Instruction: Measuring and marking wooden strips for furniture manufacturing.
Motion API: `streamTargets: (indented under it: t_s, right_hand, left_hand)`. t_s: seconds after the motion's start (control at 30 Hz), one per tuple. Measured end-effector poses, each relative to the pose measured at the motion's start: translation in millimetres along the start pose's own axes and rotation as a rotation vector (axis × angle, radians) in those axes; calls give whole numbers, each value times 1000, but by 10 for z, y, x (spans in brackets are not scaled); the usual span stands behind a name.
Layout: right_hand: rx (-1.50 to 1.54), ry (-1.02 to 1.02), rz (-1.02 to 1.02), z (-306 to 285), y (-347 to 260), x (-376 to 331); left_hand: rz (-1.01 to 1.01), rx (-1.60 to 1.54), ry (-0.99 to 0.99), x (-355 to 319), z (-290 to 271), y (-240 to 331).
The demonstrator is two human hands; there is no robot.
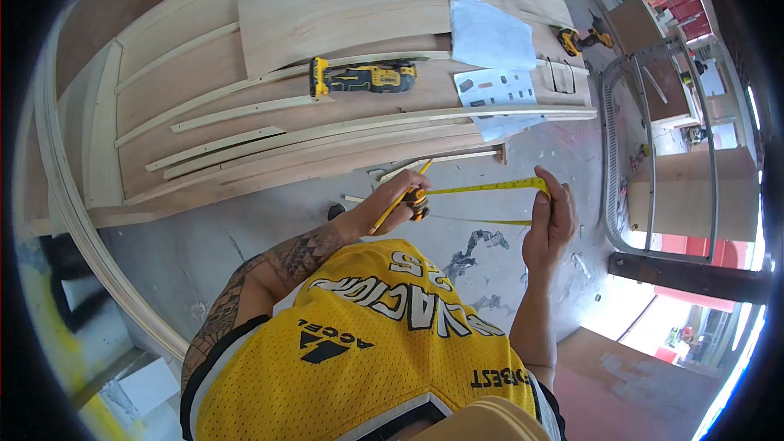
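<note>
My left hand [398, 194] is closed around the black-and-yellow case of a tape measure [419, 205]. The same hand also grips a yellow pencil [381, 220], which slants across the fingers. From the case, a yellow tape blade [482, 189] stretches rightward to my right hand [552, 216]. There the blade is pinched between thumb and fingers and bends back on itself, its lower run pointing toward the left hand. Both hands are held in front of my body, above the grey floor and short of the wooden panel [192, 90].
On the panel lie a yellow-and-black oscillating multi-tool [367, 77], wooden strips [237, 110], a blue-white folded sheet [490, 30] and a printed sheet [494, 90]. A cordless drill [600, 33] sits beyond its right end. At right stands a curved metal frame [611, 155].
</note>
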State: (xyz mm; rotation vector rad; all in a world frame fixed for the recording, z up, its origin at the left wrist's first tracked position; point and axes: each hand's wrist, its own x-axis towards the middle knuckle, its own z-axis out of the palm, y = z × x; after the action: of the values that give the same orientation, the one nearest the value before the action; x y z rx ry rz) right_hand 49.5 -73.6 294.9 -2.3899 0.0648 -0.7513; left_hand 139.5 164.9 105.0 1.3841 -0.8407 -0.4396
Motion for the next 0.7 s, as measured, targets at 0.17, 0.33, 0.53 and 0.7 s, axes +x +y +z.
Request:
streamTargets:
  t_s: [0.17, 0.33, 0.53, 0.7]
  right_hand:
    - [-86, -59, 206, -398, 559, -547]
    - [-103, -245, 107, -586, 1241, -1056]
    - [-21, -393, 62, -228, 1638, -1697]
    - [217, -382, 58, 421, 1632, -1983]
  left_hand:
    - [-98, 268, -184, -190, 239, 490]
    - [-207, 605, -318, -219, 293, 759]
    - [-106, 918, -320, -44, 138, 1109]
    - [-270, 1089, -456, -12, 62, 1464]
